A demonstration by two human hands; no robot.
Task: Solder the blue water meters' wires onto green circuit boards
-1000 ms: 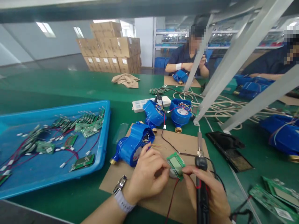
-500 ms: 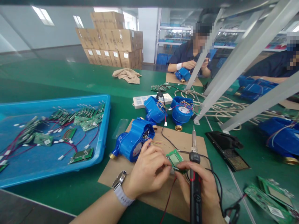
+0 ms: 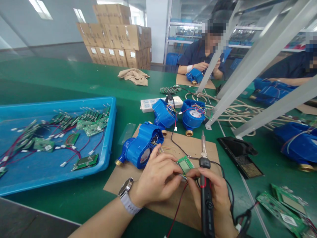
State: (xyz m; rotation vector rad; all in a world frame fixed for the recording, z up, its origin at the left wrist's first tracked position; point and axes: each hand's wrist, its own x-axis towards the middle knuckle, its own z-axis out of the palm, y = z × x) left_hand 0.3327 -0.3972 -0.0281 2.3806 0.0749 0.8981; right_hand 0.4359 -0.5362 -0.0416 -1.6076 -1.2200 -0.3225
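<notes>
My left hand (image 3: 159, 177), with a watch on its wrist, is closed in a pinch on thin coloured wires (image 3: 183, 177). Just beyond the fingertips is a small green circuit board (image 3: 185, 164) with a grey display; whether the fingers touch it is hard to tell. In my right hand (image 3: 218, 191) is a black soldering iron (image 3: 206, 198), its metal tip pointing up and away. The thumb and finger of that hand also meet at the wires. Left of the board lies a blue water meter (image 3: 142, 145), tilted, with loose wires coming from its open housing.
A blue tray (image 3: 112, 132) with several circuit boards stands at left. Two more blue meters (image 3: 193, 115) sit beyond the cardboard sheet (image 3: 208, 150), by a power strip (image 3: 146, 105). At right are a black soldering stand (image 3: 241, 158), loose boards (image 3: 279, 211) and metal posts (image 3: 247, 76). Co-workers sit opposite.
The view has shifted slightly. My fingertips have moved off the board's lower edge, and coloured wires now show between them. The soldering iron stays in my right hand.
</notes>
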